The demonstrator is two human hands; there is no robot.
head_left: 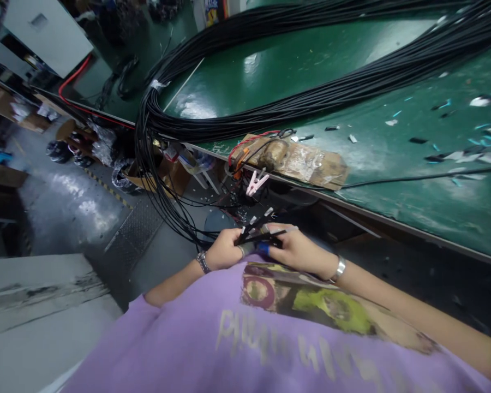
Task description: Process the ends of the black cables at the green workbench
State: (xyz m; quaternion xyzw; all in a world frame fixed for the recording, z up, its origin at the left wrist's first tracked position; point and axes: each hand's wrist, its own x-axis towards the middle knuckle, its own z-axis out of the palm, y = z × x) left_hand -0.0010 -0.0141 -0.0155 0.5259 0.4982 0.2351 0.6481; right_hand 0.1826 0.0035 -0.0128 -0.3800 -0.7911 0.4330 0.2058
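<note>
Close to my body, just below the bench edge, both hands work on the ends of several black cables point(251, 232). My left hand point(224, 250) is closed around the bunch, whose ends with pale tips stick up past the fingers. My right hand point(300, 248) pinches a cable end from the other side, with something blue at the thumb. From my left hand the cables run left and up to a large coil of black cable point(245, 123) lying on the green bench. Fine detail between the fingers is blurred.
A taped wooden block point(306, 164) with red and black wires sits at the edge of the green bench point(376, 213); a pale clip point(256, 183) hangs beside it. Black and blue scraps point(470, 155) lie at right. A white surface point(36, 316) stands at lower left.
</note>
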